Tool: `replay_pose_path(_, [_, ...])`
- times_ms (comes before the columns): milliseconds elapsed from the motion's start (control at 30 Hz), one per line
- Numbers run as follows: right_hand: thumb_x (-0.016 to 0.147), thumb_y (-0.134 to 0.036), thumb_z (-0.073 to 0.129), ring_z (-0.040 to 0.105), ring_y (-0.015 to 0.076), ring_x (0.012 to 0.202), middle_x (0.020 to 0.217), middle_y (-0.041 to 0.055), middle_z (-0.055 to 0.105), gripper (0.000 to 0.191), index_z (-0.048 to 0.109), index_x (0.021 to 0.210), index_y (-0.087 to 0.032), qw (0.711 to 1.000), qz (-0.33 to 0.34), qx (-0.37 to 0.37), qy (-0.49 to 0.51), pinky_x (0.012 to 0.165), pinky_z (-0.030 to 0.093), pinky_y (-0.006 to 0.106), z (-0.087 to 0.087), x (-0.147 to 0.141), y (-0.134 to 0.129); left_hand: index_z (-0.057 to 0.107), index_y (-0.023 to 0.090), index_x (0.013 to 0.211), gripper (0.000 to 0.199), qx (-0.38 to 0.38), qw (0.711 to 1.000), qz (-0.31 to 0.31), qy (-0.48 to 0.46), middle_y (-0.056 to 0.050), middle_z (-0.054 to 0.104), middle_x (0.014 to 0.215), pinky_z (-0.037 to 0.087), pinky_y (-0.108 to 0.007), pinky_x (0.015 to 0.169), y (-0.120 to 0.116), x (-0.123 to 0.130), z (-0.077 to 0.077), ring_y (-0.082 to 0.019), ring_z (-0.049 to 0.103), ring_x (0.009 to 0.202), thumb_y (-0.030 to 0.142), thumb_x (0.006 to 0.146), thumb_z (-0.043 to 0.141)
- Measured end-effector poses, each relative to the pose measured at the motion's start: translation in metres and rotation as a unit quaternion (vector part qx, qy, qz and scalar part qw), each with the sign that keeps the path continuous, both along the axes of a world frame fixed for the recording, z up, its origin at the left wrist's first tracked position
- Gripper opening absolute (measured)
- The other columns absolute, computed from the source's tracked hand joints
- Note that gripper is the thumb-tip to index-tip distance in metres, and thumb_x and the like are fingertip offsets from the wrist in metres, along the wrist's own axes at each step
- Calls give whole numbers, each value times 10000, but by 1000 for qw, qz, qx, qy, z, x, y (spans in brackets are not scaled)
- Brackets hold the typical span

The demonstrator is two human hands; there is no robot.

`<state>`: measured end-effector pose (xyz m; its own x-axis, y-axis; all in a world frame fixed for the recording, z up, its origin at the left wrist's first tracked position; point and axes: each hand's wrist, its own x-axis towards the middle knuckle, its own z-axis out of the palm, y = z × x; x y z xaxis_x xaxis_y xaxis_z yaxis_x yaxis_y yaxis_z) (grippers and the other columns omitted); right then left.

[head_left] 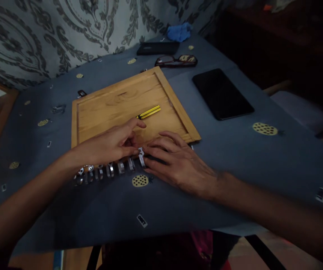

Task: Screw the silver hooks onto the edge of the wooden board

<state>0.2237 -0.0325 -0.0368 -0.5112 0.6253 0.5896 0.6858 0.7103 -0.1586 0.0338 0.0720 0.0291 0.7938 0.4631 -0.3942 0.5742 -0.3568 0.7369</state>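
A framed wooden board (116, 101) lies on the cloth-covered table, with a row of small silver metal hooks (110, 170) along its near edge. My left hand (107, 144) reaches over that edge, its thumb tip against the rightmost hook (141, 157) and its other fingers partly curled. From the other side, my right hand (178, 165) has its fingertips closed in on this same hook; the exact grip is partly hidden. On the board, just beyond my left fingers, rests a slim yellow-and-black tool (149, 112).
Right of the board lies a black tablet (222, 93). Behind are glasses (176, 61), a black phone-like slab (158, 48) and a crumpled blue cloth (179, 32). Small metal pieces (58, 109) lie left of the board. A patterned curtain (74, 30) hangs at the back.
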Motion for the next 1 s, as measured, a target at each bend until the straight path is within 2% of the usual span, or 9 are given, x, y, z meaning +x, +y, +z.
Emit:
replay_pose_path(200, [964, -273, 580, 629, 221, 986, 984, 31, 747, 180, 717, 935, -161, 1000, 6, 8, 4, 1031, 458, 461, -1, 0, 0, 342, 238, 1343, 544, -30, 999, 12, 17, 25, 554, 785, 411, -227, 568, 3, 1, 1, -126, 532, 656, 286, 846, 559])
replay_pose_path(367, [964, -260, 579, 620, 217, 981, 974, 31, 743, 167, 713, 954, -162, 1000, 6, 10, 2, 1031, 457, 462, -1, 1, 0, 350, 224, 1301, 533, -71, 997, 3, 27, 33, 546, 766, 402, -215, 533, 11, 4, 2, -116, 522, 616, 345, 840, 589])
replay_pose_path(500, [960, -252, 585, 611, 209, 989, 999, 27, 745, 154, 717, 948, -175, 1000, 3, 9, -4, 1045, 448, 452, -2, 1, 0, 361, 218, 1284, 554, -108, 994, -5, 33, 35, 544, 759, 434, -233, 566, 18, 8, 2, -139, 558, 670, 328, 808, 622])
replay_pose_path(633, [979, -281, 556, 604, 203, 1011, 1029, 32, 746, 187, 719, 977, -189, 1000, -2, 12, -10, 1043, 443, 448, -3, 1, 0, 371, 230, 1257, 545, -144, 988, 0, 50, 50, 535, 718, 430, -238, 561, 22, 10, 1, -138, 555, 644, 315, 793, 643])
replay_pose_path(1000, [988, -269, 536, 603, 202, 1009, 1022, 35, 738, 203, 712, 964, -171, 1000, 5, 10, -13, 1051, 442, 446, 0, 2, 0, 415, 209, 1202, 550, -121, 991, 5, 60, 53, 565, 691, 402, -235, 575, 28, 17, 6, -131, 561, 639, 283, 736, 697])
